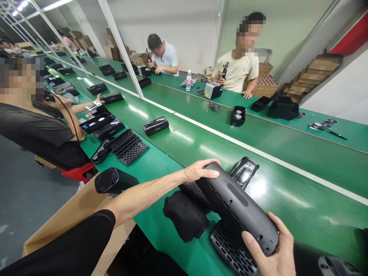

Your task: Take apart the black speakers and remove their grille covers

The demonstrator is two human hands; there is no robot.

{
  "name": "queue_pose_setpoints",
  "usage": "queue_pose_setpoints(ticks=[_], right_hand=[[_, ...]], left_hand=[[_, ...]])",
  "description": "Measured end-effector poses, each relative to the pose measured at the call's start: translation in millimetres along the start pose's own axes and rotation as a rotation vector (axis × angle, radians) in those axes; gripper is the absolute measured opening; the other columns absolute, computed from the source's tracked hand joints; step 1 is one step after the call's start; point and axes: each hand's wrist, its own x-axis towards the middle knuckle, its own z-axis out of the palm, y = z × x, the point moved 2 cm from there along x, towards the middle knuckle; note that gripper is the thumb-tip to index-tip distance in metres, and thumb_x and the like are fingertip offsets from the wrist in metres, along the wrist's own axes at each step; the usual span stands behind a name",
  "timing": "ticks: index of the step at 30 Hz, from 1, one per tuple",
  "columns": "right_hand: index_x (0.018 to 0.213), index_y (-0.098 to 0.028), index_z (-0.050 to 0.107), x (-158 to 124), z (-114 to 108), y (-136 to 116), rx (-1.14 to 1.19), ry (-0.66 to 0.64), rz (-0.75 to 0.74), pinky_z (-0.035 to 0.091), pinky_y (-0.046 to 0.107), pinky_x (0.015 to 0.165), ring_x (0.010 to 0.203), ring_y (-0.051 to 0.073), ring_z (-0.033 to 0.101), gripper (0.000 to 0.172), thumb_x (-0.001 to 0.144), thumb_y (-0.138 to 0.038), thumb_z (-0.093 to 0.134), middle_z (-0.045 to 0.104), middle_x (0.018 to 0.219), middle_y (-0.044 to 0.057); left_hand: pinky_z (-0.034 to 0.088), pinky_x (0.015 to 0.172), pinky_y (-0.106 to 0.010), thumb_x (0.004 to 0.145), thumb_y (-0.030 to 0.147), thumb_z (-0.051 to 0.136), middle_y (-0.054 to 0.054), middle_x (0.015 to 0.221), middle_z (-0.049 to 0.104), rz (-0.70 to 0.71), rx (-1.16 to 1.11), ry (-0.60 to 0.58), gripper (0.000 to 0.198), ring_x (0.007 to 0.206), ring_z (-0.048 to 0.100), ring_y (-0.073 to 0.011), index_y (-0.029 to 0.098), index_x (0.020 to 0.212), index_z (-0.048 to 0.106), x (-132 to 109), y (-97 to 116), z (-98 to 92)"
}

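A long dark grey speaker housing [240,203] is held up between my two hands, tilted so that its right end is lower. My left hand [202,171] grips its upper left end, thumb lying on top. Around the lower right end closes my right hand [273,245], thumb at the near side and fingers behind. Under the housing lies a black perforated grille [231,247]. To its left is a crumpled black cloth [185,216]. Just behind the housing, a speaker body with a shiny front [245,171] rests on the green surface.
Black speaker units [155,125] are spread along the green line. Grille panels [128,147] and another housing [113,180] sit at left, beside a cardboard box [60,218]. One co-worker [37,115] sits at left; two others [237,65] work across the line. A water bottle [188,80] stands there.
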Motion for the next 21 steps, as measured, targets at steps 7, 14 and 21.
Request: queue_pose_setpoints(ticks=[7,14,21], right_hand=[[0.140,-0.027,0.049,56.8,35.3,54.6,0.706,0.118,0.305,0.055,0.058,0.090,0.116,0.034,0.059,0.069,0.085,-0.065,0.065,0.051,0.143,0.012],[0.154,-0.027,0.034,179.4,49.9,109.8,1.128,0.189,0.419,0.057,0.055,0.090,0.130,0.034,0.057,0.070,0.092,-0.059,0.040,0.033,0.165,0.018],[0.150,-0.031,0.041,217.5,47.9,160.2,1.050,0.251,0.519,0.056,0.056,0.086,0.126,0.030,0.059,0.063,0.093,-0.058,0.036,0.044,0.157,0.016]], left_hand=[[0.053,0.099,-0.051,0.094,0.063,0.053,-0.016,0.158,0.048,-0.045,0.355,0.084,0.079,0.119,0.064,-0.0309,0.027,0.162,0.034,95.0,1.1,5.8],[0.031,0.122,-0.058,0.099,0.029,0.049,-0.015,0.149,0.060,0.703,1.472,-0.458,0.041,0.149,0.040,-0.0358,0.012,0.126,0.074,197.5,-92.3,107.7],[0.025,0.116,-0.068,0.100,0.052,0.053,-0.015,0.146,0.063,0.731,1.510,-0.641,0.044,0.147,0.042,-0.0393,0.024,0.125,0.075,211.3,-116.6,103.3]])
